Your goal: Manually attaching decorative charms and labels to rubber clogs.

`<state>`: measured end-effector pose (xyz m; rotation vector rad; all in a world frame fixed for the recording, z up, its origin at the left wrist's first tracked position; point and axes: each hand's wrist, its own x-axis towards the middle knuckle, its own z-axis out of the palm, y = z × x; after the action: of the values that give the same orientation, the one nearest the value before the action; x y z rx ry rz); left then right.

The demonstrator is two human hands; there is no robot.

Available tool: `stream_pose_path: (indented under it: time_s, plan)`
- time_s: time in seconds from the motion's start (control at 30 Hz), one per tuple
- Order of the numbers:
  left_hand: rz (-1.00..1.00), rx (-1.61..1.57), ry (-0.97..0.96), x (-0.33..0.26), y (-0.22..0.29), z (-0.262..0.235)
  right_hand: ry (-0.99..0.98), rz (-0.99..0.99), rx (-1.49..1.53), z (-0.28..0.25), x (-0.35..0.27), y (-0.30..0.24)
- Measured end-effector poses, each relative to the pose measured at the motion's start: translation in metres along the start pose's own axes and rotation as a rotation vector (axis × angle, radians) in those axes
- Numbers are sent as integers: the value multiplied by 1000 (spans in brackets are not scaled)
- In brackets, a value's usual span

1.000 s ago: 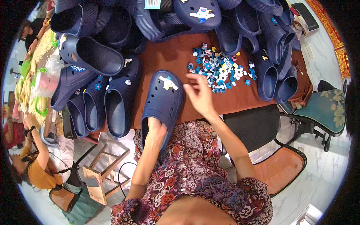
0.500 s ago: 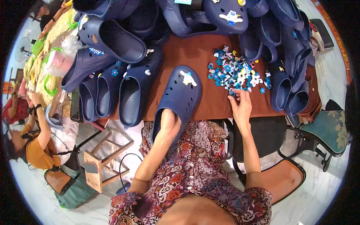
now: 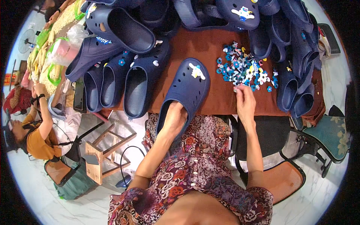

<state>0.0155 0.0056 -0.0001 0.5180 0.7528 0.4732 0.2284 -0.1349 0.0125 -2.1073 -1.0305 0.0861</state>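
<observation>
Near the charm pile (image 3: 249, 69), your right grip (image 3: 246, 102) pinches one charm (image 3: 235, 89); loosening could drop it. Your left grip (image 3: 175, 118), I cannot tell.

This looks like a small indoor workshop for handwork; a table draped in plain reddish-brown cloth (image 3: 219, 99) bears many navy-blue foam clogs with round-holed toes (image 3: 140, 88), crowded along its left, far and right sides, and a loose heap of small blue and white charms, many flower-shaped (image 3: 242, 71), lies right of centre; at the left, another person in an orange top (image 3: 39, 140) reaches toward a surface spread with pale yellow, grain-like pieces (image 3: 62, 25); a light wooden stool (image 3: 93, 165) at the left and a teal flower-patterned chair (image 3: 327, 139) at the right stand on a white, grey-veined floor (image 3: 315, 187).
</observation>
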Motion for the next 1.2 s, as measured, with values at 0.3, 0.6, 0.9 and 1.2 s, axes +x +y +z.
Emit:
stream_pose_path:
  time_s: [0.3,0.6,0.9,1.2]
  plan:
    - [-16,36,3,3,-4,4,-293,122,560,50,-5,-59]
    - [7,23,6,1,-5,7,-208,48,534,61,-2,-59]
    - [-13,-25,-23,0,-5,10,-222,238,815,78,-7,-45]
    - [64,-22,-28,1,-10,12,-249,322,857,79,-6,-48]
